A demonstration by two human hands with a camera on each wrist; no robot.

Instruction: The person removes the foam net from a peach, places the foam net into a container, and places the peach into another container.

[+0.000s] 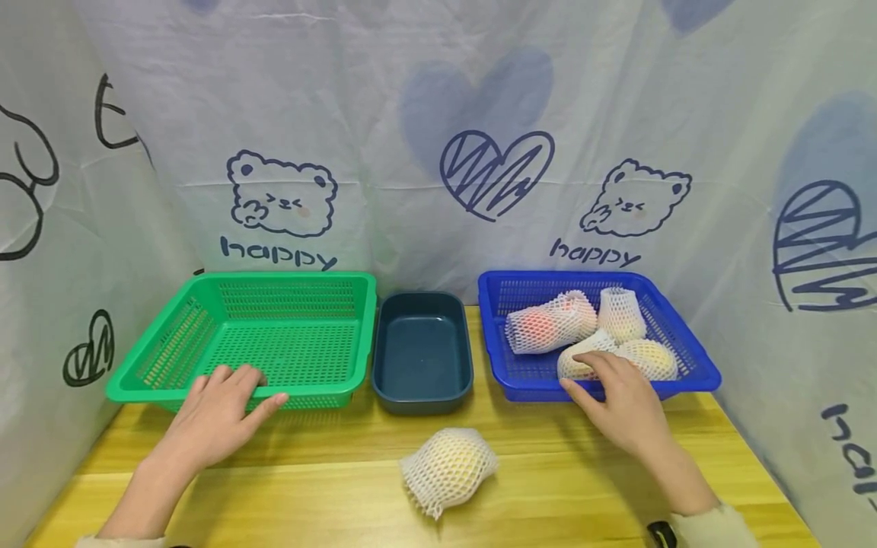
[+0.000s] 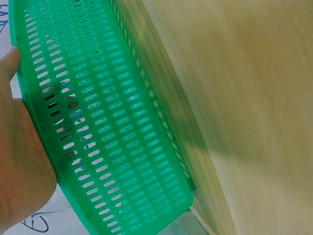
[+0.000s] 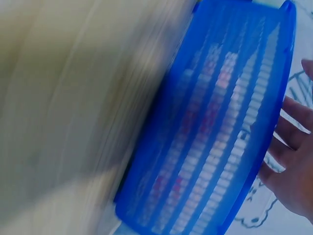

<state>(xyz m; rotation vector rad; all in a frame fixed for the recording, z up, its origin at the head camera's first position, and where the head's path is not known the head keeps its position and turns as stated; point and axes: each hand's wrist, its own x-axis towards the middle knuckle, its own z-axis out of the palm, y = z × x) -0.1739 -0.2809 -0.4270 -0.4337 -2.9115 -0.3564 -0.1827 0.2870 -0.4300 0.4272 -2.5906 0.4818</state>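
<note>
My left hand (image 1: 219, 415) rests at the front rim of a green perforated basket (image 1: 294, 350), its fingers lying loosely over the edge and holding nothing. My right hand (image 1: 623, 399) reaches over the front rim of a blue basket (image 1: 534, 388), fingers slightly spread. Its fingertips are close to a pale fruit in a white foam net (image 1: 572, 365); whether they touch it I cannot tell. Beside that lie another yellowish netted fruit (image 1: 654, 359), an upright netted one (image 1: 622, 320) and reddish fruit in netting (image 1: 541, 329). A single yellowish netted fruit (image 1: 448, 466) lies on the table between my hands.
A dark blue rectangular tub (image 1: 422, 358) stands between the two baskets. All three containers sit along the back of the wooden table (image 1: 329, 487), against a printed white cloth (image 1: 404, 228). More cloth hangs at both sides. Blur softens the right wrist view.
</note>
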